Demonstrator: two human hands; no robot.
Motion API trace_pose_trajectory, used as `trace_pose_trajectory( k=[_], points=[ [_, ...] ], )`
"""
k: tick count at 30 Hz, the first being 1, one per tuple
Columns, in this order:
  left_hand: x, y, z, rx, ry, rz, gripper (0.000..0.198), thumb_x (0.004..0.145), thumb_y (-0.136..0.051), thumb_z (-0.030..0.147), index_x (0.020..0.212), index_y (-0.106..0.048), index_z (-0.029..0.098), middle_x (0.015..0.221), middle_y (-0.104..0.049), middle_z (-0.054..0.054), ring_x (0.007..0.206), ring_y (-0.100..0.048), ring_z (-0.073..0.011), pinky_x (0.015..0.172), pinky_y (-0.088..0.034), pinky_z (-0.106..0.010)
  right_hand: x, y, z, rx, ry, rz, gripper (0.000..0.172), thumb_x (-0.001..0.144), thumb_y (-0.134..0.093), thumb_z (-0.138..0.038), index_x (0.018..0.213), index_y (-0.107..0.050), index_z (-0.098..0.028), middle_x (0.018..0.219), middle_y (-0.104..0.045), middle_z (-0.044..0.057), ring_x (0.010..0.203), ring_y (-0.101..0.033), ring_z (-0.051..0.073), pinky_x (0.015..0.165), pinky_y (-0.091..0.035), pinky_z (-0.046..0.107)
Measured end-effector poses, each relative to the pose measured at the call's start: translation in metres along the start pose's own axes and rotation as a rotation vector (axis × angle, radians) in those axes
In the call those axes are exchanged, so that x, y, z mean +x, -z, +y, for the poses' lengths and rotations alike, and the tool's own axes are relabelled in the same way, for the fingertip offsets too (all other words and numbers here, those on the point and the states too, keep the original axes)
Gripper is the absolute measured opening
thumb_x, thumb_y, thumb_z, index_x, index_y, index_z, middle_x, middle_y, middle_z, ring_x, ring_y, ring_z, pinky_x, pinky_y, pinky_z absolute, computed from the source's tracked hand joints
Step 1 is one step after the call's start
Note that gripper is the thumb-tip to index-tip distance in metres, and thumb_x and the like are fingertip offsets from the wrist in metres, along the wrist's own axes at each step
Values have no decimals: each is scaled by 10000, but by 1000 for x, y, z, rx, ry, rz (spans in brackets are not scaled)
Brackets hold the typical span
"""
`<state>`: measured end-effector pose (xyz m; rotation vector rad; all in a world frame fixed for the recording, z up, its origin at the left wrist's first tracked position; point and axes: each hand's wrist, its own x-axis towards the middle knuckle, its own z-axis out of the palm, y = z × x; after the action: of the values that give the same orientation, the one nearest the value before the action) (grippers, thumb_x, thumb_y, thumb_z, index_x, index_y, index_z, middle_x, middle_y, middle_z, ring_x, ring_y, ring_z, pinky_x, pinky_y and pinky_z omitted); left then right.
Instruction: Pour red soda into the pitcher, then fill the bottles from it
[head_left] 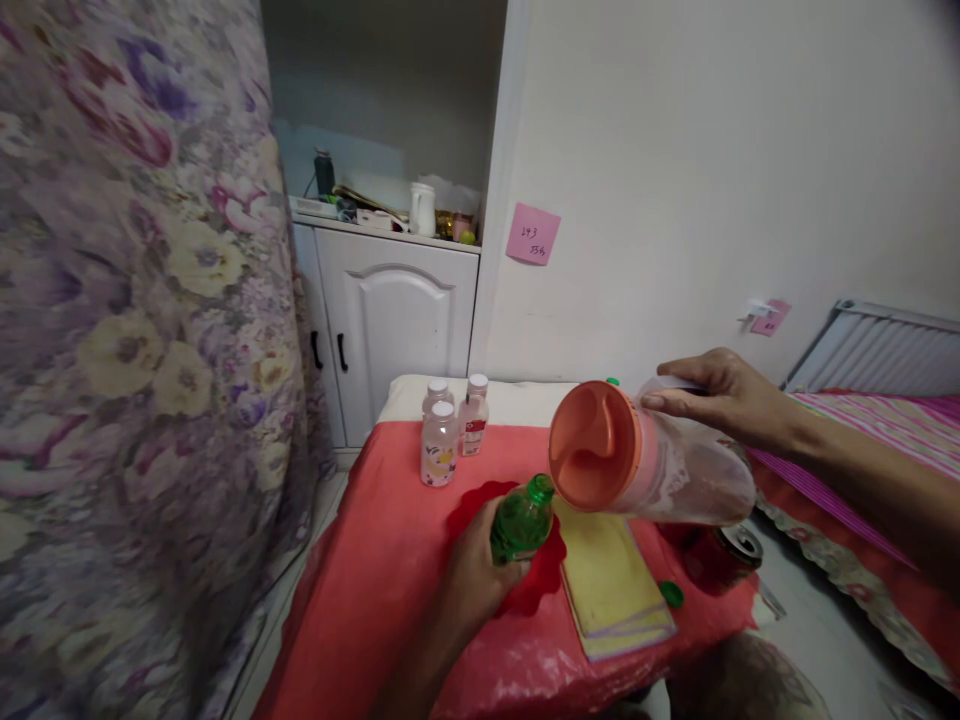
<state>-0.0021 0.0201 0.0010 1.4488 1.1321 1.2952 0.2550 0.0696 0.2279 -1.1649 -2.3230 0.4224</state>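
My left hand (480, 565) is wrapped round a green plastic bottle (523, 522), whose uncapped neck leans up and to the right. Beneath it lies a red scalloped plate (480, 497), partly covered by the hand. With my right hand (712, 392) I grip the handle of a clear pitcher (686, 480) that has an orange lid (596, 447). The pitcher is tipped on its side, its lid towards the bottle's mouth, with a small gap between them. Some liquid appears low in the pitcher; no stream is visible.
Three small bottles with white caps (439, 450) stand at the back left of the red tablecloth (375, 560). A folded yellow cloth (615, 580), a green cap (671, 594) and a dark red can (724, 560) lie to the right. A floral curtain (150, 350) hangs at left.
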Motion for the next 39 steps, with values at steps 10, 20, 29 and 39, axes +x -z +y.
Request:
trace_pose_trajectory(
  k=[10, 20, 29, 39],
  points=[
    [1, -1, -4, -58, 18, -31, 628, 616, -678, 171, 1233, -567, 175, 1147, -707, -96, 1076, -647, -287, 923, -512, -403, -1, -1, -1, 17, -24, -2, 538, 826, -620, -631, 559, -424, -206, 559, -294, -60, 505, -289, 86, 462, -197, 253],
    [0, -1, -1, -66, 40, -17, 651, 602, -653, 128, 1246, -562, 171, 1164, -705, -100, 1087, -650, -281, 946, -510, -409, 1, -1, -1, -4, -18, -10, 539, 832, -612, -636, 567, -428, -204, 568, -295, -58, 513, -295, 88, 467, -198, 255],
    [-1, -1, 3, -35, 48, -15, 659, 604, -650, 142, 1255, -558, 180, 1168, -707, -89, 1089, -651, -280, 938, -514, -404, 0, -1, 2, 7, 6, -7, 523, 851, -611, -596, 566, -405, -208, 567, -289, -54, 522, -283, 90, 463, -193, 256],
    [1, -2, 0, -78, 36, -25, 668, 599, -634, 128, 1261, -548, 164, 1179, -698, -102, 1087, -647, -281, 949, -508, -411, 0, -2, 6, 12, 4, -10, 511, 842, -624, -590, 572, -426, -204, 576, -291, -56, 517, -288, 90, 460, -198, 256]
  ],
)
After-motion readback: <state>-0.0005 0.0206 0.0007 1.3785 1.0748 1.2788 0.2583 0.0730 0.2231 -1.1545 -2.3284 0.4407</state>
